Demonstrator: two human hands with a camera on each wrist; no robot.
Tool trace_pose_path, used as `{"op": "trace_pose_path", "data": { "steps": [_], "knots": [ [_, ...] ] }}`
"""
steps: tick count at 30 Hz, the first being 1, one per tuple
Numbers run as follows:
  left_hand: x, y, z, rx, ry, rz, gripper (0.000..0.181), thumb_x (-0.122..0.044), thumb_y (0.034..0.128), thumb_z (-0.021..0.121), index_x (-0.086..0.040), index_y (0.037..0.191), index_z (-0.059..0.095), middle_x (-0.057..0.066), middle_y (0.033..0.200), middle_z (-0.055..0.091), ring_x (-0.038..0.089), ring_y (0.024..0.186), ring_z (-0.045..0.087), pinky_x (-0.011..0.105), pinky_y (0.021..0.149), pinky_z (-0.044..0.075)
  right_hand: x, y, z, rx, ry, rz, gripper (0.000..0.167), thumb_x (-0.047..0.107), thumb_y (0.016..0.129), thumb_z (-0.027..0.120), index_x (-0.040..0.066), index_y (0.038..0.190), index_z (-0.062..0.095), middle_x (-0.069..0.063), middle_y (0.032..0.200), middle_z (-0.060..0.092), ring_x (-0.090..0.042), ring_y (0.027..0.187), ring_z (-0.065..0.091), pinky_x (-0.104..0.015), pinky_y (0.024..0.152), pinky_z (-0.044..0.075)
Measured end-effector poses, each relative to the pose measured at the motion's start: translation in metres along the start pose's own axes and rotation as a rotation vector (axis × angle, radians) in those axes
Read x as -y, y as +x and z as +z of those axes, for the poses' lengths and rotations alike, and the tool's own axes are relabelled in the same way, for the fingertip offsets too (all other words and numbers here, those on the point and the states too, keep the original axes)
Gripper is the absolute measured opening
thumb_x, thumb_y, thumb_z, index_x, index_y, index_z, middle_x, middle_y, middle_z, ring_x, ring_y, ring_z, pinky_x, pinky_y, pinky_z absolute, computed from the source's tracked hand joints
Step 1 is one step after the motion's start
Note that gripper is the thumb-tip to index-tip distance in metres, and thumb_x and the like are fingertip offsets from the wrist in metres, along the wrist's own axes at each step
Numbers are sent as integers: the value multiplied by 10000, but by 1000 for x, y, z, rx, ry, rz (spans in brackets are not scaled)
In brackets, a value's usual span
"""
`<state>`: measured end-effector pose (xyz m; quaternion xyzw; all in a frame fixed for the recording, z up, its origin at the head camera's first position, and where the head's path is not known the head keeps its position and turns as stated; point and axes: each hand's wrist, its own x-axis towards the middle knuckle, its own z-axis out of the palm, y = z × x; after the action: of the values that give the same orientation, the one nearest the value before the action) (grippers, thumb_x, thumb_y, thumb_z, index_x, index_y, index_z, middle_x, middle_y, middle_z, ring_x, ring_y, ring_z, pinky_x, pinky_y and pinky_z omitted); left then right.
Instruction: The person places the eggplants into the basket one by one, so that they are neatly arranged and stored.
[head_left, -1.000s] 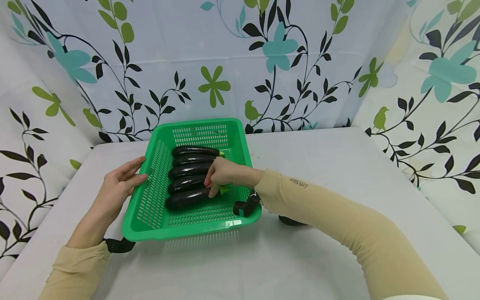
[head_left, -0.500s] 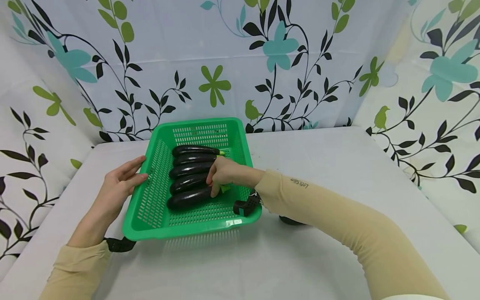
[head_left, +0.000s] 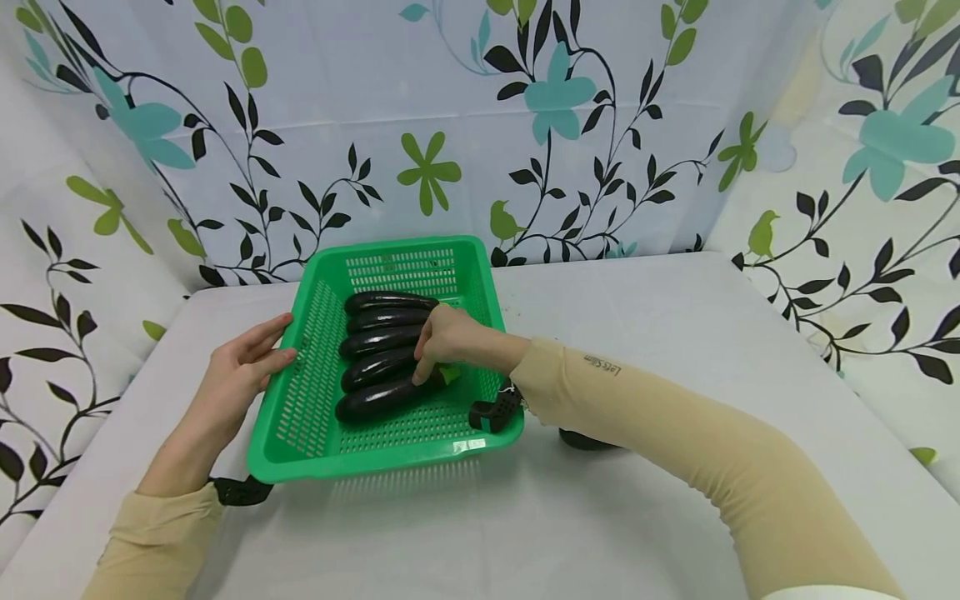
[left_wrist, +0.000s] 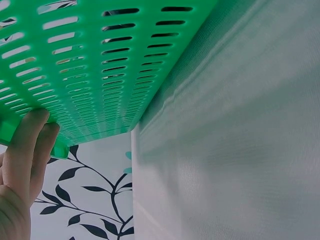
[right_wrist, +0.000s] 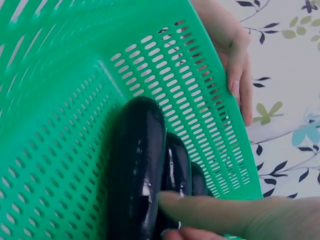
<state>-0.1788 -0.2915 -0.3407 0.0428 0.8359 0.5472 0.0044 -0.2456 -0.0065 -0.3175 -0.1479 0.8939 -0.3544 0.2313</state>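
Several glossy dark purple eggplants [head_left: 386,342] lie side by side in a green slotted plastic basket [head_left: 390,457]. My right hand [head_left: 457,337] reaches over the basket's right side, its fingers curled at the stem end of the eggplants. Its thumb touches the upper edge of the nearest eggplant [head_left: 378,400]; the other fingertips are largely hidden behind the hand. In the right wrist view, the thumb [right_wrist: 175,200] lies against that eggplant. My left hand [head_left: 243,367] rests on the outside of the basket's left rim, fingers [left_wrist: 30,145] nearly straight against the plastic.
The basket stands on a white-covered table [head_left: 630,317]. A black round object [head_left: 581,440] is partly hidden beneath the right sleeve. A patterned curtain [head_left: 405,108] with leaves and flowers encloses the back and both sides.
The nearest eggplants have shifted slightly to the right. My right thumb has moved up from the near side of the front eggplant to its upper edge. The left hand has stayed put.
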Motion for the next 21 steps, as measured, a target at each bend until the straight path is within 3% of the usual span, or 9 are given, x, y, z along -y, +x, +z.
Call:
{"op": "trace_pose_path", "data": {
  "steps": [9,15,21],
  "knots": [
    [1,-1,0,4,6,3,668,-270,1038,551,-49,1585,238,262,1607,227,-160,1087,491,102,805,473,17,-10,-19,47,191,-26,294,123,793,854,54,1060,752,-66,1244,617,-312,1098,623,-478,1006,485],
    [2,-1,0,4,0,2,671,-264,1038,551,-45,1586,231,270,1605,222,-167,1084,491,101,803,483,22,-22,-33,57,218,-75,221,144,825,829,101,1030,760,-19,1262,599,-227,1065,632,-380,947,521],
    [2,1,0,5,5,2,672,-272,1038,550,-53,1588,231,265,1606,229,-175,1086,486,98,804,480,19,-35,-48,54,287,-134,219,110,827,821,71,1034,759,-44,1138,689,-200,1044,640,-319,875,544]
  ]
}}
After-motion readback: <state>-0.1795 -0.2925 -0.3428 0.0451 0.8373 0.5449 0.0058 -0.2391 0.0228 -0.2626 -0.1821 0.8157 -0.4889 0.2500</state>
